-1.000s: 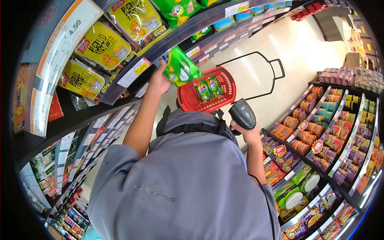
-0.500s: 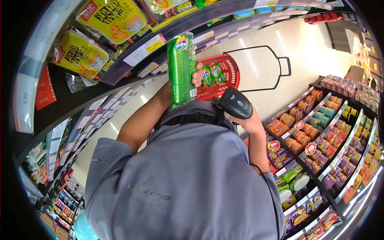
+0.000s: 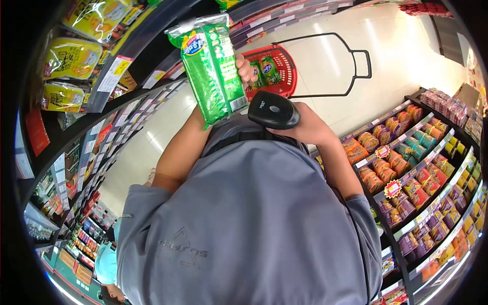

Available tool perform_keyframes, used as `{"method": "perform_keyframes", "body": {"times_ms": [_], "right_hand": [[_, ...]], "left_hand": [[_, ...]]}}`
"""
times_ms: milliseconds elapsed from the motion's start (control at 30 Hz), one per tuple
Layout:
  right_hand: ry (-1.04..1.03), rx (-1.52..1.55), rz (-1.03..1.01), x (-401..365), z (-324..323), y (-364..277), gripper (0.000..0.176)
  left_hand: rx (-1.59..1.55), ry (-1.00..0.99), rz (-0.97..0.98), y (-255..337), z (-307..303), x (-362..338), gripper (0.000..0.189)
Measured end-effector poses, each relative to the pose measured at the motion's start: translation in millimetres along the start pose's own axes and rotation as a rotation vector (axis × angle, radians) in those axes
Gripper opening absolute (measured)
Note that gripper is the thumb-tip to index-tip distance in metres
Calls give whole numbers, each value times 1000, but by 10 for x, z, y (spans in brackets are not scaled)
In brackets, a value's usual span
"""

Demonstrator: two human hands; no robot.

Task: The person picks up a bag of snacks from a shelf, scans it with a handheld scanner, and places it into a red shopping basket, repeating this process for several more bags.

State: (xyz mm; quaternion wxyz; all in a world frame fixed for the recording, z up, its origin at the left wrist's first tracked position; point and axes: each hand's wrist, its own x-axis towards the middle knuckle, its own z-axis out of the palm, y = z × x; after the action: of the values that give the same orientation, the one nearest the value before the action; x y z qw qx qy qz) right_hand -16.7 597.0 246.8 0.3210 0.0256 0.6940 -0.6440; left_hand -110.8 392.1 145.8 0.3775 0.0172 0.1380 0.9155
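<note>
My left hand [image 3: 245, 71] grips the right edge of a shiny green packet [image 3: 211, 76], its fingers curled round the side. The packet is held up with its blue-and-white logo towards the top and a white barcode label at the lower right corner. My right hand [image 3: 307, 124] is closed around a black barcode scanner [image 3: 274, 110], whose head faces left, close to the packet's barcode corner. Behind my left hand, a red shopping basket [image 3: 290, 66] on the floor holds similar green packets [image 3: 269, 71], partly hidden by the hand and packet.
A long black pull handle [image 3: 352, 76] extends right from the basket across the pale floor. Shelves with yellow packs [image 3: 73, 58] curve along the left. At right stands a tiered rack of round snack packs [image 3: 389, 170]. A person in a turquoise top [image 3: 105, 264] is at lower left.
The green packet has moved left and turned to show its broad face and barcode. My right hand has brought the scanner left and up, closer to the packet.
</note>
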Motion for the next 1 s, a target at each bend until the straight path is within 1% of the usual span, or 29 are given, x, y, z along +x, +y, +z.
{"method": "perform_keyframes", "body": {"times_ms": [33,100,133,200,233,300,367,400,433,500,533,567,600,633,667,700,733,767,800,833,900,1000], "right_hand": [[-4,9,3,0,-30,25,44],[-10,-22,4,16,-92,63,43],[-6,-16,5,31,-120,80,43],[11,-45,32,34,-139,131,32],[20,-37,40,36,-137,159,32],[29,-64,101,47,-128,208,40],[71,-5,117,49,-96,229,39],[106,52,127,43,-71,233,38],[119,57,134,36,-50,231,38],[153,152,237,14,-24,231,25],[161,156,242,-8,4,275,25],[150,212,342,-34,50,363,30],[140,270,439,-43,105,440,35],[150,276,439,-53,170,485,35],[182,272,434,-68,240,530,34],[217,270,429,-81,316,597,34],[255,300,386,-92,403,707,34],[268,311,385,-107,462,779,34],[267,350,412,-110,509,835,34],[264,390,442,-118,557,902,33],[215,468,516,-114,610,1125,32],[183,479,558,-34,481,1388,31]], "left_hand": [[1,10,-3,-39,23,43,20],[-18,21,107,-92,43,132,18],[-48,6,125,-114,27,174,17],[-57,36,120,-123,-3,206,17],[-64,61,122,-116,-18,207,18],[-75,75,104,-98,-92,182,19],[-119,118,23,-46,-242,139,21],[-104,182,-12,-29,-330,82,25],[-9,314,-28,6,-310,17,27],[32,362,-132,17,-674,-113,31],[-49,315,-215,14,-973,-179,34],[19,358,-245,26,-1089,-244,43],[-5,405,-300,32,-1267,-336,49],[-28,454,-356,53,-1276,-355,55],[207,741,-371,-3,-1274,-377,63],[272,787,-398,-24,-1284,-372,61],[315,729,-356,-74,-1303,-362,59],[356,670,-315,-125,-1360,-350,58],[296,615,-327,-185,-1508,-363,56],[276,644,-312,-289,-1623,-347,55],[271,813,-400,-516,-2145,-446,55],[287,874,-392,-877,-2616,-355,57]]}}
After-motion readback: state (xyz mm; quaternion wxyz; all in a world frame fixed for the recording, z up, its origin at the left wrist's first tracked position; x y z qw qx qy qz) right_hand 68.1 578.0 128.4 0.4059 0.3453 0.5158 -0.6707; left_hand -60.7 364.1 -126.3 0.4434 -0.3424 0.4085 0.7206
